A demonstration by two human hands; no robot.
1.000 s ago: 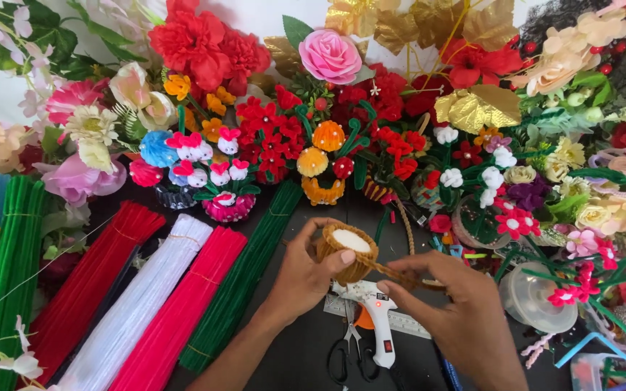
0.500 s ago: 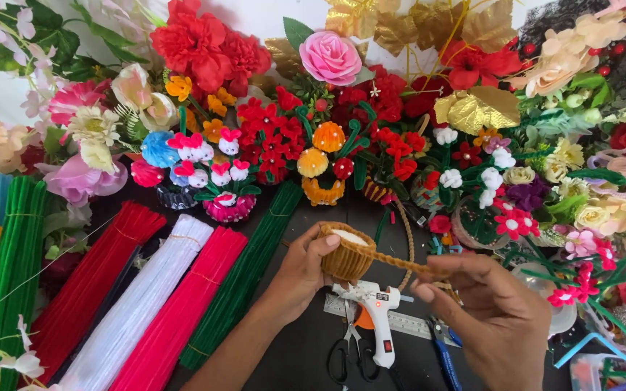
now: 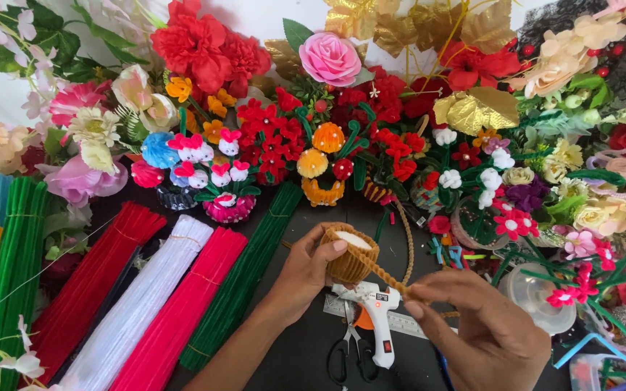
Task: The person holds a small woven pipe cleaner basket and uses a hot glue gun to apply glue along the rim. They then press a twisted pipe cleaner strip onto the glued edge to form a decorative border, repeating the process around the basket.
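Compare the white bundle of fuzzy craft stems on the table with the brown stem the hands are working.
The white bundle of fuzzy stems lies straight, tied and untouched; the brown fuzzy stem is single, stretched from the small brown wrapped cup in the left hand to the right hand, which pinches it. Both look like the same fuzzy stem material.

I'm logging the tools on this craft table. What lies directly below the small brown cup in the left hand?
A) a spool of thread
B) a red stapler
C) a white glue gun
C: a white glue gun lies on the dark table under the brown cup that the left hand holds.
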